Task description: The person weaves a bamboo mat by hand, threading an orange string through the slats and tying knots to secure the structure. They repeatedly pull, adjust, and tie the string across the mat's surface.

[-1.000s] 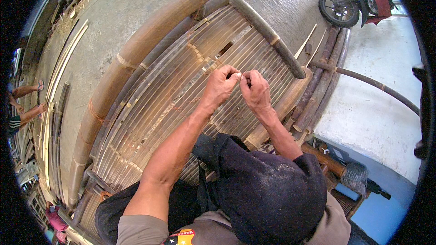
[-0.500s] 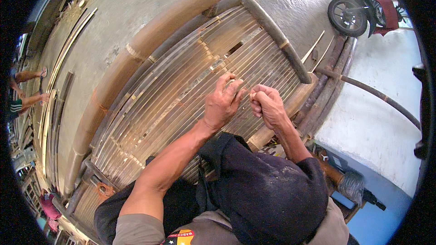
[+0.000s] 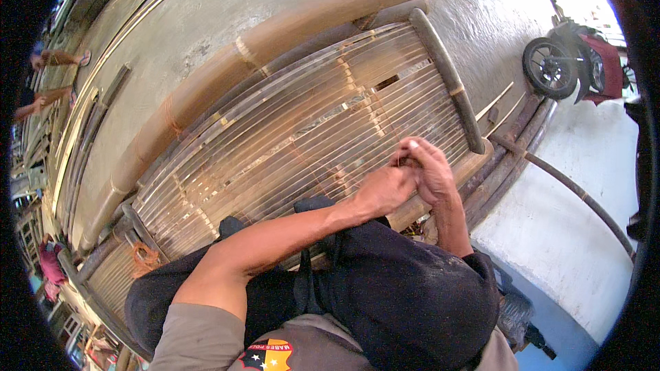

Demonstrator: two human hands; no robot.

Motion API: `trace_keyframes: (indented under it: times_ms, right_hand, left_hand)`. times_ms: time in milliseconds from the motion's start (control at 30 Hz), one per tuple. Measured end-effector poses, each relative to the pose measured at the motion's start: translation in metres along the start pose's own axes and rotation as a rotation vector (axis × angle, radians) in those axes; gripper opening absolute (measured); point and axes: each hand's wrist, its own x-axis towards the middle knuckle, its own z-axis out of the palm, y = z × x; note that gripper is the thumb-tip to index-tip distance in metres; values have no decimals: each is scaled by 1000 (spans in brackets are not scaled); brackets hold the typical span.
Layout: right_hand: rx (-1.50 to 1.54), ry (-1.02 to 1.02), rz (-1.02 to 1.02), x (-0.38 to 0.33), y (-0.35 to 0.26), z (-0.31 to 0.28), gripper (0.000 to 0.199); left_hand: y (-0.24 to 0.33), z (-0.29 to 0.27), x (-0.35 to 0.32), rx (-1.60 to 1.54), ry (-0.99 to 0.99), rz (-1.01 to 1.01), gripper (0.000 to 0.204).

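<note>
Above the right part of a slatted bamboo bench [image 3: 275, 158], my two hands are brought together. My left hand [image 3: 386, 189] has its fingers curled and meets the palm side of my right hand [image 3: 434, 173]. The right fingers are bent inward over the left ones, closed. Whatever is pinched between them is hidden or too thin to name. Beneath the hands run narrow split-bamboo slats. A dark gap [image 3: 386, 83] shows between slats farther off. A thick bamboo pole [image 3: 268, 45] forms the bench's far side, and a darker pole [image 3: 447, 79] its right end.
An orange cord coil [image 3: 144, 261] hangs at the bench's left end. Several bamboo poles [image 3: 512, 154] lie by the white wall [image 3: 564, 227] on the right. A motorcycle [image 3: 577, 62] stands beyond. Another person's legs [image 3: 58, 58] and bamboo strips [image 3: 130, 31] are at left.
My hands, slightly apart before, have come together and moved right and toward me. The view has shifted, so the bench and motorcycle sit farther right.
</note>
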Motion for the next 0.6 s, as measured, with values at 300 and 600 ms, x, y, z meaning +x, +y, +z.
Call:
trace_keyframes:
  times_ms: [300, 600]
  right_hand:
    - [-1427, 254, -154, -59, -85, -88, 25]
    - [-1765, 761, -337, -146, -148, -300, 46]
  left_hand:
    - [-31, 4, 5, 177, -273, 70, 39]
    - [-91, -63, 26, 354, 113, -92, 38]
